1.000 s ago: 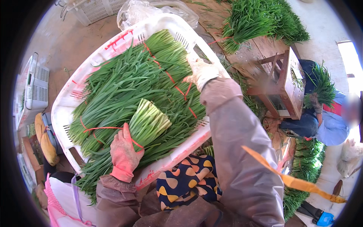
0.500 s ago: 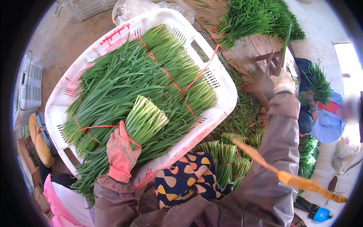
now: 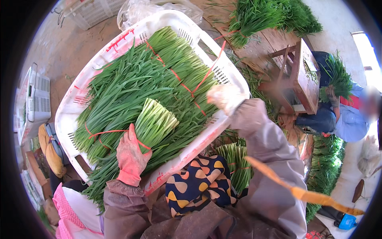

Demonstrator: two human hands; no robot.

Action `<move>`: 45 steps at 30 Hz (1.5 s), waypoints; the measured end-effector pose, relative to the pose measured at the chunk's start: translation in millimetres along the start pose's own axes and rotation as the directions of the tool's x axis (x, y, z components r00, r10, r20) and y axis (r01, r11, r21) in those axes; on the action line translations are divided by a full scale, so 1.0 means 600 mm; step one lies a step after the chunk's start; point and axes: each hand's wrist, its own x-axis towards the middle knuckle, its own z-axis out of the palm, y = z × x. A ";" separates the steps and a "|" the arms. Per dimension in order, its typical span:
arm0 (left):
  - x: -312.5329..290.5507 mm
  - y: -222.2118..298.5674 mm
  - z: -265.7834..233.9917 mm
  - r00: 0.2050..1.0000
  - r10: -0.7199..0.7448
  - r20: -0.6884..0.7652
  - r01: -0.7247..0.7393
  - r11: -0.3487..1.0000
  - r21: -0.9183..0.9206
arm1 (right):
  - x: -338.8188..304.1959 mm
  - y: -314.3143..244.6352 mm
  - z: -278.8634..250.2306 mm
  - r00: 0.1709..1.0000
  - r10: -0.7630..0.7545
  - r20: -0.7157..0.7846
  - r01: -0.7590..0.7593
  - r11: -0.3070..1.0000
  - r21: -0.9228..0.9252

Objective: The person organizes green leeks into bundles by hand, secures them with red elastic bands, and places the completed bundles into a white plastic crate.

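Gloved, my left hand [image 3: 132, 157] grips a bundle of garlic chives [image 3: 157, 121] near its red tie, the pale cut ends pointing up and away. That bundle lies on other chives [image 3: 127, 85] filling a large white plastic basket [image 3: 230, 71] in front of me. My right hand [image 3: 225, 97], in a pale glove, is over the basket's right rim. Motion blurs its fingers, so what they hold, if anything, does not show. Red ties [image 3: 181, 81] run across the chives in the basket.
More chives lie at the far right [image 3: 254, 20]. A wooden stool [image 3: 306, 75] stands right, beside a seated person [image 3: 350, 115] holding chives. An orange strap [image 3: 306, 193] hangs across my right arm. White crates [image 3: 38, 99] stand left; bundles [image 3: 238, 167] lie near my lap.
My right hand has swung left from the stool to the basket's rim; the long green strand it had no longer shows. My left hand keeps its grip on the bundle.
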 end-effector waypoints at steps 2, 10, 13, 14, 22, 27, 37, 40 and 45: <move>-0.001 -0.008 0.001 0.999 -0.037 0.038 0.039 0.998 -0.053 | -0.066 0.028 -0.036 0.908 0.414 -0.061 -0.362 0.850 0.383; 0.015 0.069 -0.085 0.970 0.241 -0.023 -0.237 0.926 -0.294 | -0.431 0.135 0.032 0.518 0.808 -0.282 -0.531 0.562 0.634; 0.071 0.155 -0.077 0.942 0.337 0.010 -0.313 0.885 -0.343 | -0.467 0.074 0.132 0.478 0.876 -0.063 -0.472 0.316 0.823; 0.101 0.185 -0.052 0.940 0.335 0.065 -0.297 0.896 -0.329 | -0.476 0.049 0.160 0.483 0.875 -0.019 -0.460 0.273 0.845; 0.143 0.267 0.003 0.960 0.270 0.067 -0.250 0.943 -0.220 | -0.455 -0.098 0.242 0.688 0.635 0.351 -0.693 0.430 0.579; 0.164 0.297 0.050 0.954 0.298 0.023 -0.290 0.943 -0.162 | -0.423 -0.090 0.235 0.730 0.564 0.385 -0.669 0.480 0.567; 0.146 0.265 0.098 0.930 0.343 -0.133 -0.314 0.928 0.199 | -0.294 -0.128 0.026 0.961 0.171 -0.217 -0.030 0.845 0.533; 0.136 0.263 0.093 0.900 0.366 -0.236 -0.367 0.929 0.041 | -0.173 -0.123 -0.073 0.910 -0.135 -0.391 0.231 0.950 0.212; 0.151 0.271 0.115 0.885 0.321 -0.337 -0.394 0.902 -0.175 | -0.021 -0.130 -0.140 0.927 -0.365 -0.081 0.350 0.924 -0.155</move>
